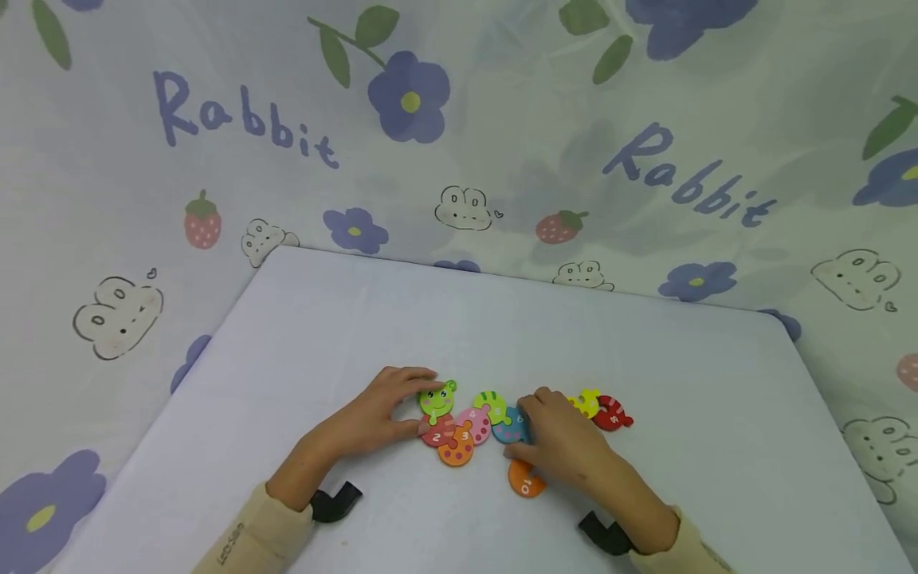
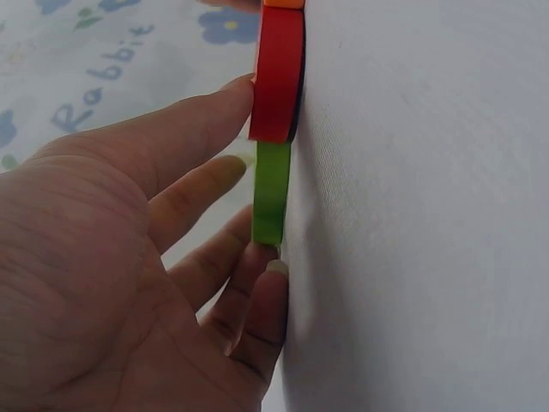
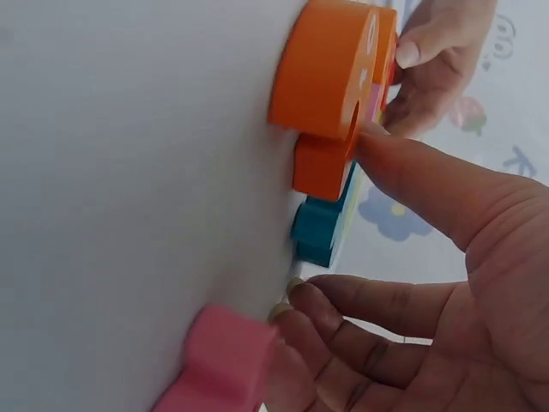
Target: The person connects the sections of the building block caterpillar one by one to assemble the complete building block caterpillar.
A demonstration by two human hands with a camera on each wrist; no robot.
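Observation:
On the white table lies a caterpillar number puzzle in a curving row. My left hand (image 1: pixel 376 410) holds its left end, fingers at the edge of the green face piece (image 1: pixel 435 401), thumb against the red piece (image 2: pixel 279 77) numbered 2. Orange piece 3 (image 1: pixel 456 450), pink piece 4 (image 1: pixel 475 426) and a striped green piece (image 1: pixel 490 405) follow to the right. My right hand (image 1: pixel 566 438) grips the blue piece (image 1: pixel 508 428) between thumb and fingers, covering part of it. Just below the thumb lies orange piece 10 (image 1: pixel 527 481).
Beyond the right hand sit a yellow piece (image 1: pixel 584 403) and a dark red piece (image 1: pixel 611 414). A pink piece (image 3: pixel 225 360) lies by the right fingers in the right wrist view. Rabbit-print cloth (image 1: pixel 402 179) hangs behind the table (image 1: pixel 402 303).

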